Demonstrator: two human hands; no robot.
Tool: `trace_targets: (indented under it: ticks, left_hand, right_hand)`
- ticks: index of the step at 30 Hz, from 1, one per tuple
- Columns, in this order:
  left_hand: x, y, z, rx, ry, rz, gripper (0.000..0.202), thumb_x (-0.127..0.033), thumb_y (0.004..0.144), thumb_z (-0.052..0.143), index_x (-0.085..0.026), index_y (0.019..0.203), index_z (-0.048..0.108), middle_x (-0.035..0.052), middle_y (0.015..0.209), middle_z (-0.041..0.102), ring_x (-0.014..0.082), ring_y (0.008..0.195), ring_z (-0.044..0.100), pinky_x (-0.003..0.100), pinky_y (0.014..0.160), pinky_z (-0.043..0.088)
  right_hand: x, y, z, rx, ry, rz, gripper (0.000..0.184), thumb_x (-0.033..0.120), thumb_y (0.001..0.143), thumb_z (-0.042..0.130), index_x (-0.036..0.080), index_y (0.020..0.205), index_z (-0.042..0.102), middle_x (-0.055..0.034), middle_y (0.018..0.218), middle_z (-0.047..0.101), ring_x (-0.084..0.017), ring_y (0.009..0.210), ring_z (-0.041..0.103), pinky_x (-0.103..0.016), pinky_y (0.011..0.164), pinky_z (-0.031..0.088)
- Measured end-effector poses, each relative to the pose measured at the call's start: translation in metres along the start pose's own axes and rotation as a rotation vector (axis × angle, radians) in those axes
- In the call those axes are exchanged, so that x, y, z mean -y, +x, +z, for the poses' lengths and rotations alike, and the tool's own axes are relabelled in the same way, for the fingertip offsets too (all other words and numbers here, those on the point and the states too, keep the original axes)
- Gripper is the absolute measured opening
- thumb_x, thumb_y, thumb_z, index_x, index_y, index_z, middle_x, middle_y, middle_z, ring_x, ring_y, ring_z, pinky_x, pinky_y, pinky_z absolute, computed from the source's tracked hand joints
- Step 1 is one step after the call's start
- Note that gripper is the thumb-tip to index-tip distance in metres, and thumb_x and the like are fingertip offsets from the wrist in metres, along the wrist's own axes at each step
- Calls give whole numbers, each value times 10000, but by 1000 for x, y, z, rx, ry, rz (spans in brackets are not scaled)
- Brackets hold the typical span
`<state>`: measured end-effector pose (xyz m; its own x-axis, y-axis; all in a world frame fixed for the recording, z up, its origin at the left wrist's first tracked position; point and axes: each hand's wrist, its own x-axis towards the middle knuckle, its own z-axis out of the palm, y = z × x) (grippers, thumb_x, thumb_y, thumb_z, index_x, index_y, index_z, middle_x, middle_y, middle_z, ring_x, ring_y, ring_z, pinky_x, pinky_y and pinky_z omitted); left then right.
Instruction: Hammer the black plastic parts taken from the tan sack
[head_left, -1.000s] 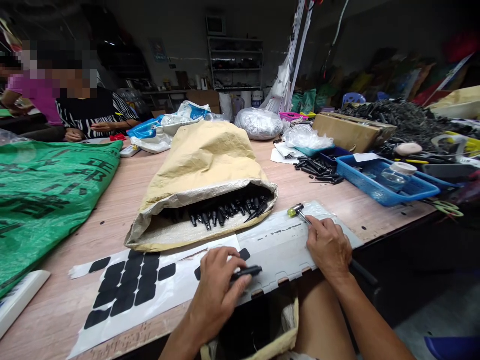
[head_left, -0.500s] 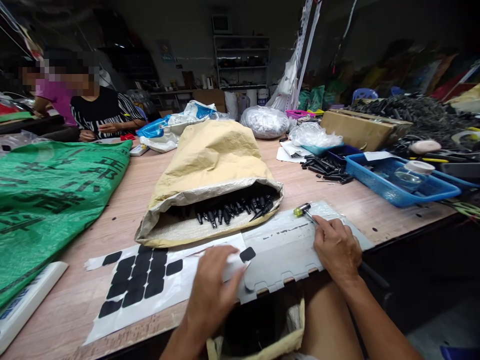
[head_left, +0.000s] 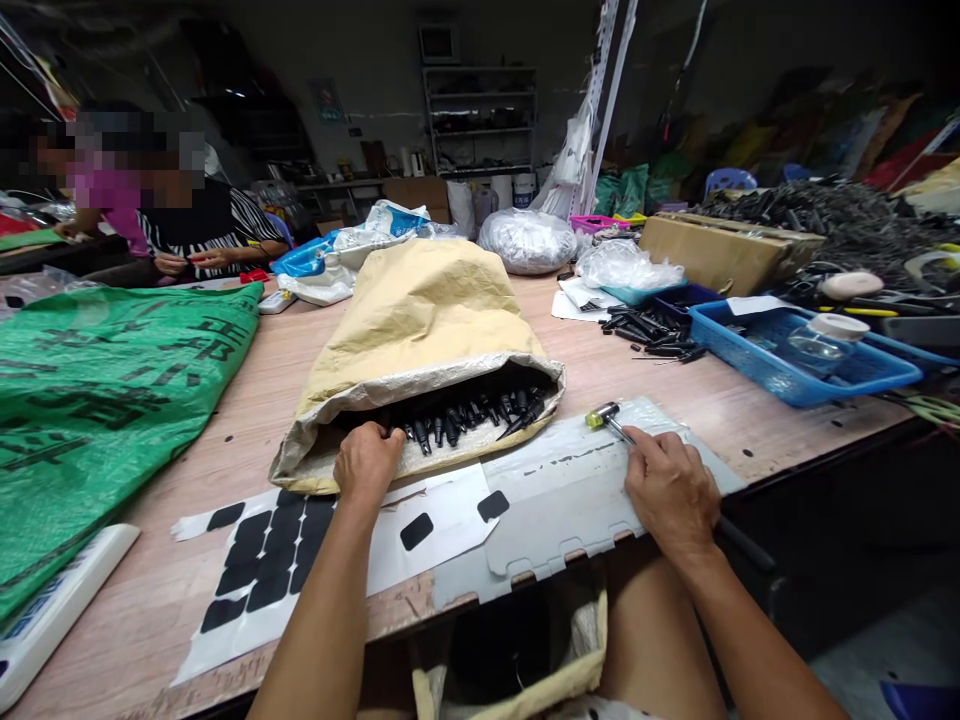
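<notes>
- Fingers of the left hand [head_left: 367,460] are bent down onto the black parts [head_left: 465,415] in the open mouth of the paper sack [head_left: 427,310]; I cannot tell if they grip one.
- The right hand [head_left: 671,490] is closed around the hammer [head_left: 602,415] handle; its head rests on the grey sheet [head_left: 570,500].
- The white sheet [head_left: 442,520] with black pads [head_left: 270,560] lies just before the sack.

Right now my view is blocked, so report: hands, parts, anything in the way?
Left hand at sack mouth, fingers on black parts, grip unclear. Right hand shut on hammer, over grey sheet. White backing sheet lies between hands.
</notes>
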<state>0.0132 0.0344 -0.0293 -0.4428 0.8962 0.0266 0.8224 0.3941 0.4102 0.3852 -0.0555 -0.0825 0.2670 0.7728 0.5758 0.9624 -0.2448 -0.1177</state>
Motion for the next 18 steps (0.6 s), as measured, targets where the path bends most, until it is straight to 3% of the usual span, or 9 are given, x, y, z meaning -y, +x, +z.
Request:
trace_targets:
  ticks: [5, 8, 12, 18]
  left_hand:
    - [12, -22, -10, -16, -30, 70, 263, -417, 874, 585, -227, 1017, 698, 118, 1027, 765, 357, 1000, 684, 406, 763, 483]
    - [13, -48, -9, -27, -205, 272, 253, -414, 876, 613, -232, 1037, 683, 67, 973, 742, 281, 899, 663, 368, 762, 479]
    - [6, -87, 4, 135, -426, 616, 167, -357, 858, 666, -243, 974, 702, 37, 972, 718, 244, 934, 622, 354, 823, 478]
    - [4, -110, 23, 282, -428, 697, 121, -287, 863, 690, -240, 972, 717, 36, 943, 706, 248, 939, 588, 375, 836, 455]
  right_hand:
    - [1, 0, -1, 0, 0, 4, 299, 209, 947, 590, 269, 1205, 730, -47, 923, 644, -183, 789, 462, -332, 675, 253]
    - [2, 1, -2, -1, -4, 7, 299, 216, 954, 584, 274, 1209, 729, -46, 931, 647, -183, 794, 465, -329, 677, 252]
    - [2, 0, -2, 1, -2, 12, 300, 228, 954, 586, 272, 1214, 728, -49, 933, 646, -181, 788, 463, -323, 674, 244]
    - [1, 1, -3, 27, 6, 22, 304, 239, 963, 575, 271, 1225, 725, -55, 944, 649, -185, 803, 482, -320, 673, 250]
